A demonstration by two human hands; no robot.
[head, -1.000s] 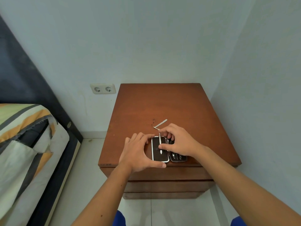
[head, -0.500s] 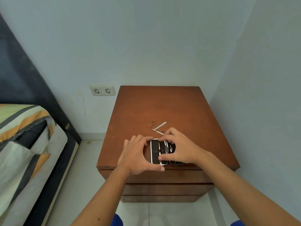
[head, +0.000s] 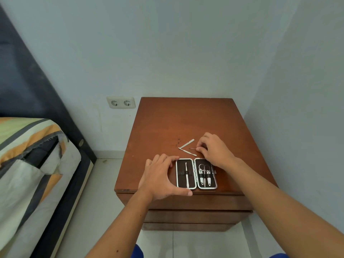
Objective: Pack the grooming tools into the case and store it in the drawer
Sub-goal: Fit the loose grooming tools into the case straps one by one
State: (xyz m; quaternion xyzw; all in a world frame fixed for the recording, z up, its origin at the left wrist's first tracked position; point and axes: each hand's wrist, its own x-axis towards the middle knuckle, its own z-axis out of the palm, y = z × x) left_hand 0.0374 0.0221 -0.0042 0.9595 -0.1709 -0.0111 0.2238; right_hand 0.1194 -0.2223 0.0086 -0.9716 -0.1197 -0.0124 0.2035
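Observation:
An open black grooming case with a silver rim lies near the front edge of the brown nightstand. Its left half holds one slim metal tool; its right half holds scissors and two other tools. My left hand cups the case's left side. My right hand is behind the case, fingertips pinched on a thin metal pick lying on the wood. Two loose flat metal tools form a V just left of that pick.
The nightstand stands in a corner, walls behind and to the right. Its closed drawer fronts face me below the top. A bed with striped bedding is at the left, and a double wall socket sits left of the nightstand.
My right hand left the case, where it had pressed a slim tool into the left half, and moved back to the thin pick. The left hand stayed at the case.

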